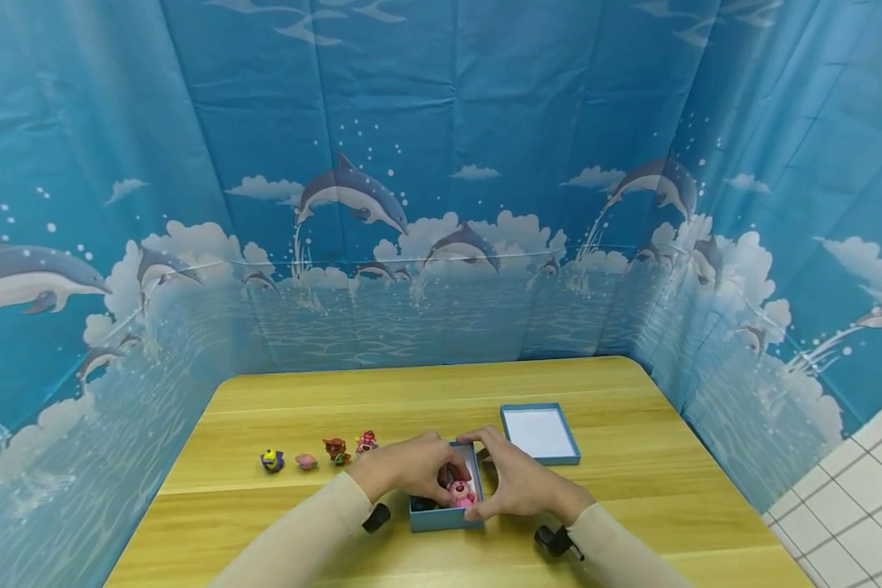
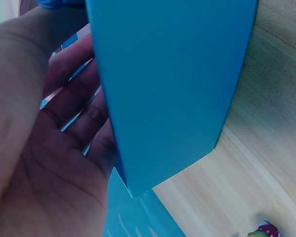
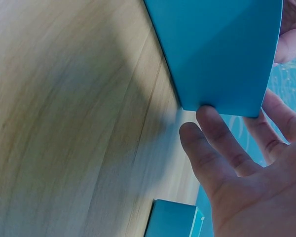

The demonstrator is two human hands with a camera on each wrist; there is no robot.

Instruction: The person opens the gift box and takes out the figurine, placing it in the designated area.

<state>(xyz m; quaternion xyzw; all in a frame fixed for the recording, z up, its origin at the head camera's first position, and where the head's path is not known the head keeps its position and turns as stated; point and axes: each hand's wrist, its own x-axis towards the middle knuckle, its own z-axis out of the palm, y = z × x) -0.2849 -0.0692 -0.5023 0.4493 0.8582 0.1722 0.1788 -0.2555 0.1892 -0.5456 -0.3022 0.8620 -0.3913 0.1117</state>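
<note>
An open blue box (image 1: 447,519) stands on the table in front of me, with a pink toy figure (image 1: 461,493) and some dark things inside. My left hand (image 1: 420,467) reaches over the left wall into the box and pinches the pink figure between thumb and fingers. In the left wrist view, the box's blue side wall (image 2: 172,94) hides the fingertips of that hand. My right hand (image 1: 522,483) grips the box at its right side, thumb by the near corner and fingers at the far end. The right wrist view shows fingertips touching the box's end (image 3: 222,69).
A blue lid with a white inside (image 1: 540,433) lies behind and to the right of the box. To the left stand a purple and yellow figure (image 1: 272,461), a small pink one (image 1: 306,461), a reddish-brown one (image 1: 336,451) and a red-and-pink one (image 1: 366,442). A dolphin-print curtain (image 1: 441,318) hangs behind the table.
</note>
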